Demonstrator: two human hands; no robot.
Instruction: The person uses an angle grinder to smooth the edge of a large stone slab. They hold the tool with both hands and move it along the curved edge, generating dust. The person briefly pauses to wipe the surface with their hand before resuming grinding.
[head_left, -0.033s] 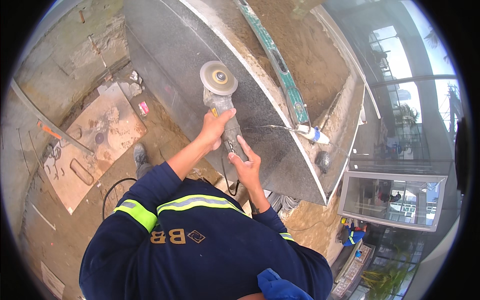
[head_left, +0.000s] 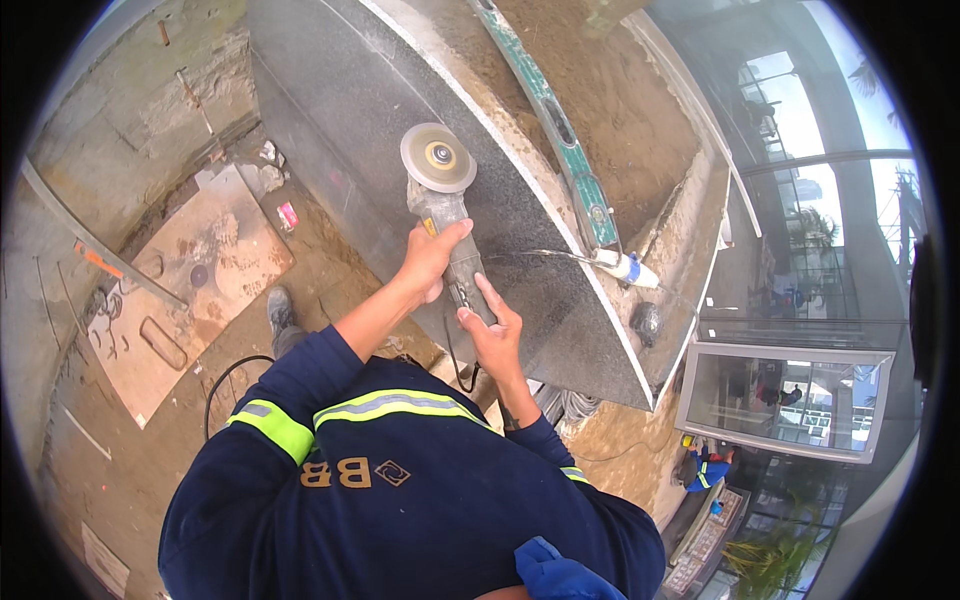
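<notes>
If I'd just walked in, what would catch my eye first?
Probably the angle grinder at the centre, gripped by the left hand and right hand, its round disc facing the camera. Next, the long green spirit level to its upper right, then the yellow-green sleeve band at lower left.

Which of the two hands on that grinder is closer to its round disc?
The left hand: it grips the grinder just behind its head, while the right hand holds the rear end, farther from the disc.
</notes>
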